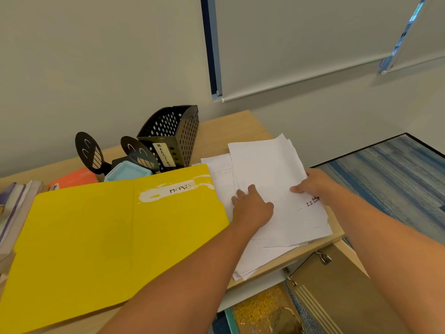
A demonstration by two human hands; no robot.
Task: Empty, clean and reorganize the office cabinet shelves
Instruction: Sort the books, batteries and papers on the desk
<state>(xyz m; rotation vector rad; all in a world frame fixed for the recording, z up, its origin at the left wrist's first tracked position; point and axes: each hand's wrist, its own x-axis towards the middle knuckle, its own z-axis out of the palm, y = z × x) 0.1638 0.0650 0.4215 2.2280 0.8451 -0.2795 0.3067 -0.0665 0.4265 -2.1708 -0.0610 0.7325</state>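
Observation:
A loose stack of white papers [267, 169] lies on the wooden cabinet top [226, 131], overhanging its front edge. My left hand [251, 206] rests on the stack's left part with fingers bent, pressing it down. My right hand [313, 183] grips the right edge of the top sheets, thumb on top. A large yellow folder [108, 237] with a torn white label lies open to the left of the papers, its right edge touching them.
A black perforated magazine holder [173, 133] stands behind the folder, beside two black bookends [89, 150], a light blue box [126, 173] and an orange book [74, 178]. Books [14, 203] pile at far left. The open cabinet door [337, 285] hangs below right.

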